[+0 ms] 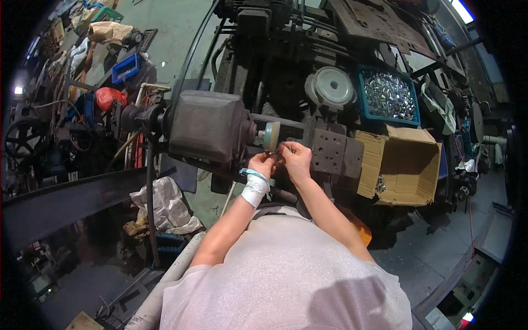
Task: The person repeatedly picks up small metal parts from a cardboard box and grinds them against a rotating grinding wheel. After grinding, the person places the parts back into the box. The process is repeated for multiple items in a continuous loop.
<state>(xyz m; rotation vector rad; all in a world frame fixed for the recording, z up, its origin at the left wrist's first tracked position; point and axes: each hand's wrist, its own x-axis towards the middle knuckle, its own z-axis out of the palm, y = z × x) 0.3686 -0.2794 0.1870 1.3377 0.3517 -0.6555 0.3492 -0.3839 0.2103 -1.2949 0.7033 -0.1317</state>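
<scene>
Both hands meet just below a round, pale wheel with a yellowish rim [271, 136], mounted on the spindle of a dark grey machine head [204, 125]. My left hand [263, 164] is closed, fingertips pinched, with a white wrap and a blue band round its wrist. Close against it, my right hand [297, 161] is closed too, thumb and forefinger pressed together near the wheel's lower edge. Whatever lies between the fingertips is too small and too covered to make out. Whether it touches the wheel I cannot tell.
A blue bin [387, 94] full of shiny small metal parts stands at the far right. Nearer is an open cardboard box [410, 165] with a few parts inside. A drilled metal block [330, 150] and a round pale disc [331, 86] sit right of the wheel.
</scene>
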